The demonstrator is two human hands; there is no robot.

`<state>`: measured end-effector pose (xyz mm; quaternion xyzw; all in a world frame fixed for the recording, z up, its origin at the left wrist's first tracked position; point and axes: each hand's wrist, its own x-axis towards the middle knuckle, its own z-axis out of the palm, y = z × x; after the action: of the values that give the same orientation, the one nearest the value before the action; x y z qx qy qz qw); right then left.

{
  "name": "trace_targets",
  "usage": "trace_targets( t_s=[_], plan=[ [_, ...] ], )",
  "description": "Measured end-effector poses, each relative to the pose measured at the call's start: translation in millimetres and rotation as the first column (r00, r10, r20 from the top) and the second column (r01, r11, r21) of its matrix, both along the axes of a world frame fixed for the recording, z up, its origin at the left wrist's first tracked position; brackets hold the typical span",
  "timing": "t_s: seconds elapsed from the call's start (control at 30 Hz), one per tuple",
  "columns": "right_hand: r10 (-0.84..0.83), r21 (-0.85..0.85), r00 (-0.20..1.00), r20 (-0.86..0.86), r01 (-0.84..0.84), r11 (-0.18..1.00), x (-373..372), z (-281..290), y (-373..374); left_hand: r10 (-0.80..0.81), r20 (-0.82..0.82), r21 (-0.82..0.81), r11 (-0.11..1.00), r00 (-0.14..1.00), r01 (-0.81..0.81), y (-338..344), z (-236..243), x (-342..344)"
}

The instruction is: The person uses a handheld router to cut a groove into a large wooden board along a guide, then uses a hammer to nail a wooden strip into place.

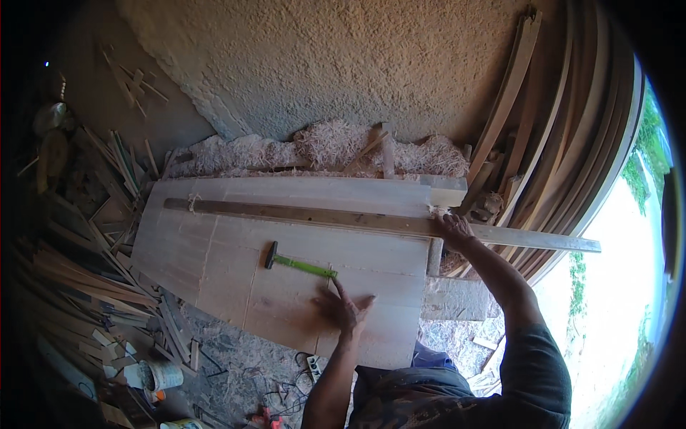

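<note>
wooden panel (pixel 214 264), hammer (pixel 300 265) lengthwise (head left)

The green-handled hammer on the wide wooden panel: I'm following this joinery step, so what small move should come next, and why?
Probably the left hand slides up to grip the green-handled hammer. That hand lies flat and open on the wide wooden panel, just below the handle's near end, while the right hand presses on the long wooden batten lying across the panel, seemingly steadying it.

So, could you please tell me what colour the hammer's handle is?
Bright green, on the dark-headed hammer lying on the pale wooden panel; the head view shows it.
</note>
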<state>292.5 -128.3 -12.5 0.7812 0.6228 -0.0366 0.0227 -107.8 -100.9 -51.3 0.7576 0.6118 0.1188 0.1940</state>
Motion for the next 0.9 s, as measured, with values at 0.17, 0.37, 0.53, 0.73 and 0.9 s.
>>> trace_targets(
  t_s=[0.17, 0.37, 0.53, 0.73, 0.9],
  plan=[
    [0.177, -0.268, 0.962, -0.207, -0.23, 0.936, 46.4, 71.9, 41.3, -0.006, -0.127, -0.013, 1.0, 0.992, 0.004, 5.1, -0.2, -5.5],
    [0.196, -0.219, 0.976, -0.093, -0.212, 0.952, 73.8, 168.0, 70.9, -0.001, 0.345, -0.186, 0.98, 0.939, 0.07, 2.2, 16.4, -3.8],
    [0.219, -0.117, 0.969, -0.115, -0.232, 0.966, 70.2, 164.7, 77.6, 0.007, 0.396, -0.213, 0.973, 0.918, 0.085, 1.8, 8.2, -6.3],
    [0.205, -0.154, 0.967, -0.149, -0.227, 0.962, 67.1, 135.2, 75.9, -0.029, 0.214, -0.061, 0.997, 0.976, 0.043, 6.1, -13.8, -10.9],
    [0.182, -0.173, 0.97, -0.163, -0.209, 0.962, 66.5, 130.7, 71.0, -0.01, -0.095, -0.023, 1.0, 0.995, 0.008, 1.9, -1.2, -8.2]
  ],
)
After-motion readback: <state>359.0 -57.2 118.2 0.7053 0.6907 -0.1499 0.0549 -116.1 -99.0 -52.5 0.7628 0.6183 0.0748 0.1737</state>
